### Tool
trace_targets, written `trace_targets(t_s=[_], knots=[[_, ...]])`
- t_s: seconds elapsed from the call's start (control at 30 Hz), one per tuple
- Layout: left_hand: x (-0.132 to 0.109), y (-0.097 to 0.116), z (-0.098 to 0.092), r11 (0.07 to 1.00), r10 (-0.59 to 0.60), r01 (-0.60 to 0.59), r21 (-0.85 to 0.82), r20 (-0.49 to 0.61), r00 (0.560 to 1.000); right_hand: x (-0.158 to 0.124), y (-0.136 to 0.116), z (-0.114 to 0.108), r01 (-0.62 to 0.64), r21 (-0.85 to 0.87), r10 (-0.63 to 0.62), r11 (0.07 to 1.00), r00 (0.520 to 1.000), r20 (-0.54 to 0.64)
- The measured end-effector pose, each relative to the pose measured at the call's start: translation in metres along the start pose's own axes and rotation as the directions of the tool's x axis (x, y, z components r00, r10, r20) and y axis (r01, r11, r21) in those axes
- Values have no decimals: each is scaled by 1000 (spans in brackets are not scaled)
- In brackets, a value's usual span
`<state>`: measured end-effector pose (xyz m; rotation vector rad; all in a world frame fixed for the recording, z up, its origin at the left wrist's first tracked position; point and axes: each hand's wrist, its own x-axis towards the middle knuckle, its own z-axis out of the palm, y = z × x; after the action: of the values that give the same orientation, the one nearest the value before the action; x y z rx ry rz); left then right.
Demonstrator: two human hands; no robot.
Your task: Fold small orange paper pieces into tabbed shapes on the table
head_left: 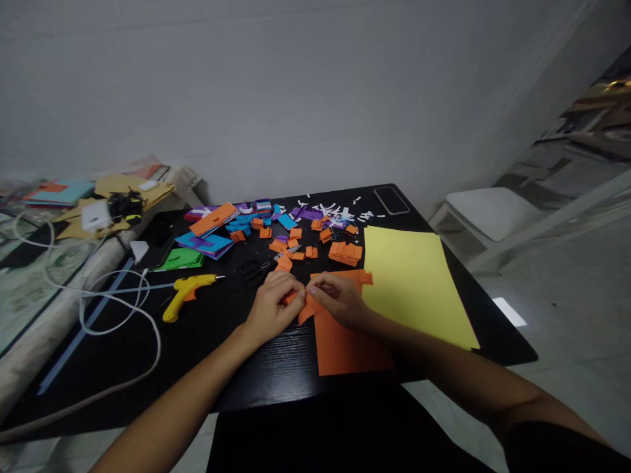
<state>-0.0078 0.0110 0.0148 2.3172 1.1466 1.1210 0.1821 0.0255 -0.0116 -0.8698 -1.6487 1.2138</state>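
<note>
Between my two hands is a small piece of orange paper (308,310), pinched at its upper edge. My left hand (277,301) is closed on its left part, with the fingers bent and the thumb pressing on it. My right hand (338,299) grips the same piece from the right, fingertips nearly meeting the left thumb. Under my right hand lies a large orange sheet (348,351). Just beyond are a stack of folded orange pieces (345,253) and a pair of scissors (252,270), partly covered by orange scraps.
A yellow hot glue gun (190,292) with a cable lies left on the black table (276,378). Yellow sheets (414,282) lie to the right, a phone (391,200) at the back corner. White paper scraps (340,213) and folded blue booklets (210,244) lie farther back. A white stool (488,213) stands right.
</note>
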Motion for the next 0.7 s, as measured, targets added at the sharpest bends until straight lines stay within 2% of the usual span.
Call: trace_targets(t_s=[0.27, 0.47, 0.7], knots=[[0, 0, -1, 1000, 19, -19, 11, -2, 1000, 0, -2, -1, -23, 29, 23, 999, 1000, 9], [-2, -2, -1, 1000, 10, -8, 28, -59, 998, 1, 7, 2, -105, 173, 98, 979, 994, 50], [-2, -5, 0, 1000, -6, 7, 12, -84, 996, 3, 12, 1, -67, 155, 67, 986, 998, 7]])
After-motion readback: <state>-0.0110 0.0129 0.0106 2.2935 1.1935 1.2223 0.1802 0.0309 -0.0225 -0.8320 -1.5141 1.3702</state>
